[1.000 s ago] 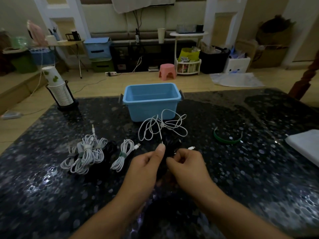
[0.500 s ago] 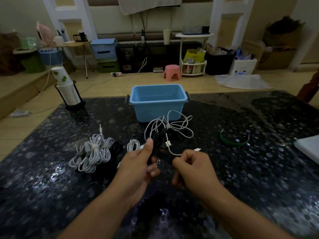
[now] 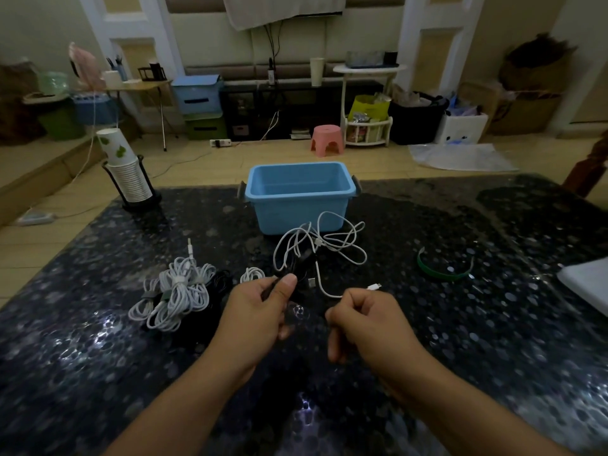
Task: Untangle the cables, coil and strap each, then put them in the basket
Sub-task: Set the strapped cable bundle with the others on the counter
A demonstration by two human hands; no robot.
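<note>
Head view, left hand (image 3: 260,307) pinching black cable (image 3: 304,261), white cable (image 3: 324,240) beyond

Both forearms come up from the lower edge of the frame bare, no sleeves reaching them. The left hand (image 3: 260,311) and right hand (image 3: 365,320) wear nothing.

The left hand (image 3: 260,311) covers most of 1 small white coil (image 3: 252,274) at mid-frame. A pale flat object (image 3: 589,284) is cut off at the right edge. Dark cable (image 3: 297,264) against the worktop (image 3: 98,357) is perhaps pinched by the fingers (image 3: 289,281).
</note>
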